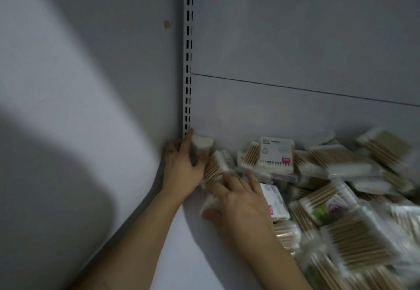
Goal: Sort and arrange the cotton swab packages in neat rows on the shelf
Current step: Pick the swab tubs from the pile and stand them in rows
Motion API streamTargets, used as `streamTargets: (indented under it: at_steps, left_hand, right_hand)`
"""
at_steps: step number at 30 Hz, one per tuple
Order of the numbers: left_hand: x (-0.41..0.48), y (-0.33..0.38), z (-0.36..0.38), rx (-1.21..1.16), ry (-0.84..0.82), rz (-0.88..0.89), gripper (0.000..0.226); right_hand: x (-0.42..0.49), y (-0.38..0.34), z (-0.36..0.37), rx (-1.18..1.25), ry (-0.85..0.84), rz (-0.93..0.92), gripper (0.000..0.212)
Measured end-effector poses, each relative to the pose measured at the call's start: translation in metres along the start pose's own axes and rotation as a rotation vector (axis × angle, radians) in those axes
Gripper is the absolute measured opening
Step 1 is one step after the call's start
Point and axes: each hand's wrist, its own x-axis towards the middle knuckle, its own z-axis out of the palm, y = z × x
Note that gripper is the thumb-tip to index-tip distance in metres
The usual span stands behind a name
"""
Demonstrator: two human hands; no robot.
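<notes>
Left hand [183, 167] grips 1 heart-shaped box [202, 145] (in the corner) — right hand [238, 203] clasps 1 swab packet [206, 202].

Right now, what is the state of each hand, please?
Left hand: grips the heart-shaped swab box.
Right hand: on a blurred swab package, grip cannot be told.

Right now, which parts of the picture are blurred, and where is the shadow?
Head view: the slotted upright is sharp; the packages at lower right are motion-blurred; a broad shadow covers the left wall; light is dim, without glare.
</notes>
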Motion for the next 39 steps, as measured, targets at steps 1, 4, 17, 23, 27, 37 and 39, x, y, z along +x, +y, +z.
streamTargets:
  at_steps: [1, 4, 17, 23, 27, 37, 39]
  left_hand:
    - [-0.002, 0.003, -0.004, -0.003, 0.036, 0.034, 0.06]
    - [-0.005, 0.01, -0.019, -0.071, -0.023, 0.051, 0.034]
    - [-0.008, 0.019, -0.03, -0.313, -0.563, -0.023, 0.013]
    - [-0.01, 0.034, -0.032, -0.288, -0.689, 0.014, 0.018]
    - [-0.009, 0.035, -0.037, -0.24, -0.758, 0.003, 0.026]
    - [-0.016, 0.026, -0.02, -0.17, -0.632, -0.027, 0.055]
    - [-0.015, 0.027, -0.02, -0.201, -0.568, -0.072, 0.062]
  right_hand:
    - [-0.001, 0.0, -0.002, 0.01, 0.013, -0.002, 0.049]
    - [-0.007, 0.0, -0.01, 0.087, 0.083, 0.006, 0.037]
    - [-0.014, 0.015, -0.022, 0.54, 0.305, 0.133, 0.021]
    - [-0.016, 0.021, -0.024, 0.446, 0.311, 0.125, 0.003]
    - [-0.016, 0.005, -0.017, 0.345, 0.198, 0.057, 0.017]
    - [-0.016, 0.014, -0.017, 0.142, 0.24, 0.153, 0.025]
    - [-0.015, 0.014, -0.015, 0.137, 0.255, 0.167, 0.027]
